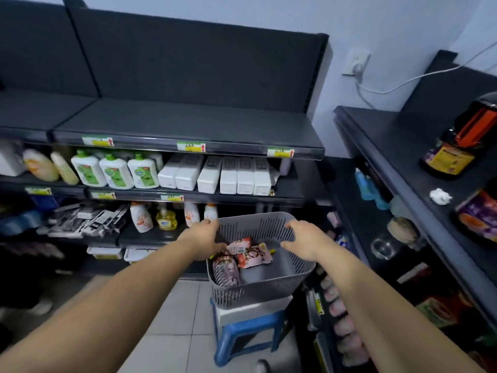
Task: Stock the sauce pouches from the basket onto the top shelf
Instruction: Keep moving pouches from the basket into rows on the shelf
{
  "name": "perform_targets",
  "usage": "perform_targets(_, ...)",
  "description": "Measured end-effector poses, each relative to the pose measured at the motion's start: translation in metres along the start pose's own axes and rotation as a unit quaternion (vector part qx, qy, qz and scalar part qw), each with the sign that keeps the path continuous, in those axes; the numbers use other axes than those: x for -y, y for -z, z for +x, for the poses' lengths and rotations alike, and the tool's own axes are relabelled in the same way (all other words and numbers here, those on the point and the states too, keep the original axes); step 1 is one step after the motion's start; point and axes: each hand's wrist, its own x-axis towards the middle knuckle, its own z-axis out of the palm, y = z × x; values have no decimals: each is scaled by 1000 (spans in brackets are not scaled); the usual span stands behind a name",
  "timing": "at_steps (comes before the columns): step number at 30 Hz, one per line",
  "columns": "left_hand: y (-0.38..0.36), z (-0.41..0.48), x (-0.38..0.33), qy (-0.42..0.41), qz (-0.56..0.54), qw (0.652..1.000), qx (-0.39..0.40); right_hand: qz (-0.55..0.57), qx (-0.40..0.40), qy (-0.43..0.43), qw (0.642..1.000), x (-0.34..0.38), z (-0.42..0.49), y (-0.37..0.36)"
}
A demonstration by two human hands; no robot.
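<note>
Two bare forearms [129, 294] reach away from the camera toward a grey slotted basket [271, 289], which sits on a white box [250, 309] on top of a blue plastic stool [242, 335] in the corner between two dark shelf units. Inside it, the sauce pouches [251, 255] lie flat in a small overlapping pile against the left side, and the right half of the basket floor is bare. A pink pouch on top runs roughly left to right, while a darker patterned one at the near left corner runs near to far. Of the two, the left hand [204, 238] is the nearer: it hovers over the left rim with fingers spread and loose, gripping nothing, and the pile lies just to its right and slightly nearer the camera. Over the right side, well apart from the pouches, the right hand [304, 238] is likewise slack-fingered and empty, thumb pointing left toward them. A short drop to the right by the left hand looks like the natural way to begin. Up and far from the basket, the top shelf [188, 117] shows a bare dark deck, with green, yellow and red price tags [191, 146] along its front edge. Their print is too blurred to read, and so is the lettering on the pouches
</note>
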Motion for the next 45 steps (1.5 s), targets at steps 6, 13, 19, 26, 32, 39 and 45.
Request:
perform_targets(6, -22, 50, -20, 91, -37, 995, -2, -29, 76, 69, 994, -23, 86, -2)
perform_targets(13, -74, 85, -45, 168, -117, 979, 16, -47, 124, 127, 983, -37, 151, -44)
perform_targets(19, -126, 123, -52, 193, -152, 967, 70, -69, 166, 140, 974, -49, 190, -106)
perform_targets(26, -189, 154, -23, 235, -113, 953, 151, 50, 124, 79, 988, -49, 249, -168)
perform_targets(32, -232, 175, -2, 275, -183, 928, 174, 74, 102, 95, 988, -47, 295, -227)
perform_targets(39, -242, 193, 1, 367, -386, 840, 101, -98, 42, 139, 985, -39, 308, -244)
perform_targets(45, -241, 203, -2, 440, -593, 669, 88, -96, 51, 164, 980, -39, 314, -238)
